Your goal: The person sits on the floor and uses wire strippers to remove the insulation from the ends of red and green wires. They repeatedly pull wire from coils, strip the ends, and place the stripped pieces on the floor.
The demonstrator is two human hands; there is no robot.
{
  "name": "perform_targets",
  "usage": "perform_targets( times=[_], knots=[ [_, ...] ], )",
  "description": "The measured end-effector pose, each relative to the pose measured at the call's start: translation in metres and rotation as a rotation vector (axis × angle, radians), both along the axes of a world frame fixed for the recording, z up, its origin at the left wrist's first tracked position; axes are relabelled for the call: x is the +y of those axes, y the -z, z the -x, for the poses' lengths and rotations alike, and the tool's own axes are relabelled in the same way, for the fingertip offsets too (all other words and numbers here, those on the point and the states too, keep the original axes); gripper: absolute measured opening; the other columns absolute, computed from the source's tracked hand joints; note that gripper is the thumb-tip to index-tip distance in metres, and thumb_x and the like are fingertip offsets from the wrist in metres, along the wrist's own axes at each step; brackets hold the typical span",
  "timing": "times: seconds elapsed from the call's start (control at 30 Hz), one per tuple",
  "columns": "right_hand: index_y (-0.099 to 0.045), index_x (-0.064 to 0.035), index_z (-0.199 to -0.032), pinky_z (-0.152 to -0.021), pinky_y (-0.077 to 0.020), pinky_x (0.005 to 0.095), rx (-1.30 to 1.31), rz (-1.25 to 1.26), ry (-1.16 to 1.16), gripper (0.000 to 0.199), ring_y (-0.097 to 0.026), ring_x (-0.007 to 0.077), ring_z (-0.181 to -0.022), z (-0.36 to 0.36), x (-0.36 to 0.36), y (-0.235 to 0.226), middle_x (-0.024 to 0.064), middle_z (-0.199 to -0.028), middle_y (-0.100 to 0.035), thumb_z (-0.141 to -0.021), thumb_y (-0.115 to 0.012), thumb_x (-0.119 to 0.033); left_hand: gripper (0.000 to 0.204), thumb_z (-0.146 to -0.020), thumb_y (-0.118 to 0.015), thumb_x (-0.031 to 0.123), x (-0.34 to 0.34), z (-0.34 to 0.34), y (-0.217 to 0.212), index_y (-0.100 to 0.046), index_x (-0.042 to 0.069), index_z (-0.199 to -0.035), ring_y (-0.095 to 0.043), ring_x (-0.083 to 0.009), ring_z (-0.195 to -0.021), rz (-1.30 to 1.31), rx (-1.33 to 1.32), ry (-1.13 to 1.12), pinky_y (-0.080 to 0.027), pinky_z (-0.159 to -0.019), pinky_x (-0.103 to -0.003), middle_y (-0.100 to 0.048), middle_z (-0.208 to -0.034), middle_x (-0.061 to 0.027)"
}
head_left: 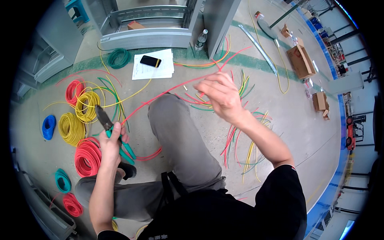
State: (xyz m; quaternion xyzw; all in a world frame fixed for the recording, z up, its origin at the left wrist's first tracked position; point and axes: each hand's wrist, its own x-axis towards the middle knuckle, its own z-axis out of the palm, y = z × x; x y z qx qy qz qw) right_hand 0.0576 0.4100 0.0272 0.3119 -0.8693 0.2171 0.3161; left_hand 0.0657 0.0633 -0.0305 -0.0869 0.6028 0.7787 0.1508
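Observation:
My left hand (109,142) is closed around a pair of cable cutters (103,117) with dark jaws and green handles, the jaws pointing up and away. A red wire (160,95) runs from beside the thumb of that hand across above my knee to my right hand (222,97). The right fingers are pinched together on the wire, whose end sticks out beyond them to the upper right. More of the red wire curves below the cutters toward my leg. Left of the cutters lie a large red wire coil (88,157) and yellow wire coils (72,129).
Cut wires (250,150) in red, yellow and green lie scattered on the floor at right. Ahead are papers with a phone (150,61), a green coil (119,58), a water bottle (201,40) and a grey cabinet (148,40). Cardboard boxes (301,61) stand far right.

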Motion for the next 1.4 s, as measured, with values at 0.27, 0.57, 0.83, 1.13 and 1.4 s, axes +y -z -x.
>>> perform_targets(
  times=[0.27, 0.57, 0.83, 1.13, 1.4],
  knots=[
    [-0.065, -0.0067, -0.097, -0.079, -0.0518, 0.0331, -0.312, -0.184, 0.300, 0.030, -0.058, 0.0222, -0.099, 0.017, 0.097, 0.224, 0.0037, -0.096, -0.066, -0.067, -0.060, -0.005, 0.023, -0.094, -0.057, 0.023, -0.009, 0.010, 0.020, -0.047, 0.003, -0.088, -0.044, -0.0131, -0.061, 0.100, 0.045, -0.029, -0.038, -0.057, -0.028, -0.043, -0.073, -0.0029],
    [-0.055, -0.0041, -0.117, -0.091, -0.0468, 0.0399, -0.621, 0.044, 0.575, 0.037, -0.054, 0.0315, -0.111, 0.048, 0.043, 0.374, 0.0171, -0.111, -0.059, -0.080, -0.055, -0.004, 0.025, -0.093, -0.060, 0.023, 0.006, 0.006, 0.041, -0.048, 0.001, -0.092, -0.046, -0.0144, -0.060, 0.050, -0.078, -0.146, -0.040, -0.056, -0.029, -0.046, -0.072, -0.0043],
    [-0.048, 0.0016, -0.121, -0.090, -0.0440, 0.0441, -1.300, 2.075, -0.306, 0.051, -0.057, 0.0295, -0.104, 0.134, -0.038, 0.178, 0.0166, -0.107, -0.062, -0.100, -0.035, -0.043, 0.017, -0.094, -0.056, 0.015, 0.002, 0.000, 0.057, -0.056, -0.001, -0.092, -0.050, -0.0117, -0.062, 0.386, 0.061, 0.116, -0.041, -0.059, -0.026, -0.052, -0.068, -0.0023],
    [-0.050, -0.0018, -0.092, -0.057, -0.0333, 0.0281, -0.840, 1.551, -0.953, 0.019, -0.038, 0.0138, -0.062, 0.146, -0.069, -0.016, 0.0019, -0.075, -0.045, -0.099, -0.041, -0.018, 0.032, -0.087, -0.060, 0.030, -0.008, -0.024, 0.165, -0.065, 0.001, -0.100, -0.066, -0.0311, -0.082, 0.998, -0.070, 0.410, -0.050, -0.073, -0.040, -0.067, -0.085, -0.0209],
    [-0.050, 0.0047, -0.106, -0.076, -0.0390, 0.0326, -1.002, 1.526, -0.426, 0.031, -0.044, 0.0170, -0.077, 0.119, -0.137, 0.006, 0.0095, -0.089, -0.054, -0.102, -0.036, -0.023, 0.043, -0.076, -0.067, 0.032, 0.028, -0.134, 0.339, -0.063, 0.001, -0.106, -0.056, -0.0351, -0.114, 1.033, -0.398, 1.161, -0.044, -0.095, -0.051, -0.061, -0.118, -0.0192]
  ],
)
